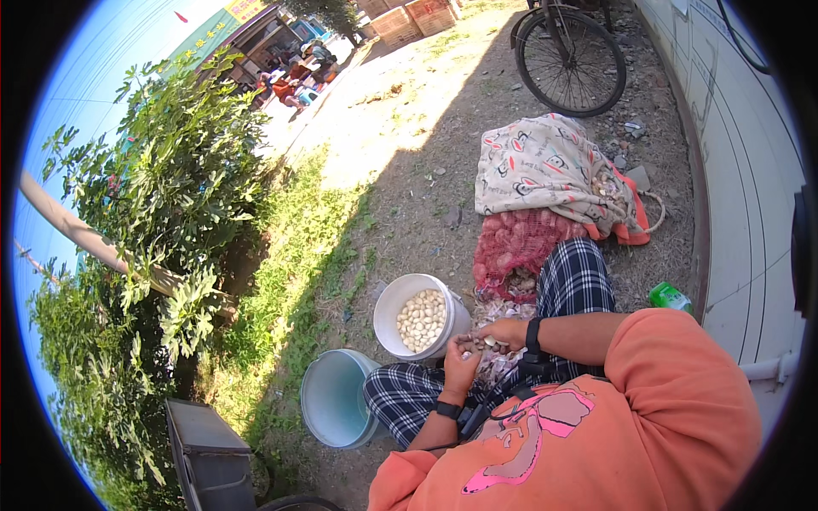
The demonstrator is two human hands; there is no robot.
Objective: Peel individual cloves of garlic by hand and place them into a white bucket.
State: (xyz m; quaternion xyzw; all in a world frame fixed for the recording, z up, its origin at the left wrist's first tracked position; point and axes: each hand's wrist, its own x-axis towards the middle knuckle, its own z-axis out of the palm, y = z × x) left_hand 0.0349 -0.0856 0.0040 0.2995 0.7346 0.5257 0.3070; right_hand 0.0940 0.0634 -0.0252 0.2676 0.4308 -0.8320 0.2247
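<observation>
My right hand (506, 335) is closed around a pale garlic clove (491, 341). Close against it, my left hand (463, 363) has bent fingers and a small whitish piece of garlic (466, 355) in its grip. The fingertips of both hands nearly meet. Below them, papery garlic skins (501, 369) lie heaped between my knees. Just left of the hands a white bucket (455, 327) holds many peeled garlic cloves (422, 319). Beyond my right knee lies a red mesh sack (511, 239) of garlic bulbs, partly covered by a printed cloth bag (527, 166).
A pale bucket (339, 396) stands by my left knee. A green packet (670, 297) lies near the tiled wall (748, 211). Ahead is a bicycle wheel (569, 61). Leafy bushes (166, 166) grow on the left, with several people (297, 76) farther off.
</observation>
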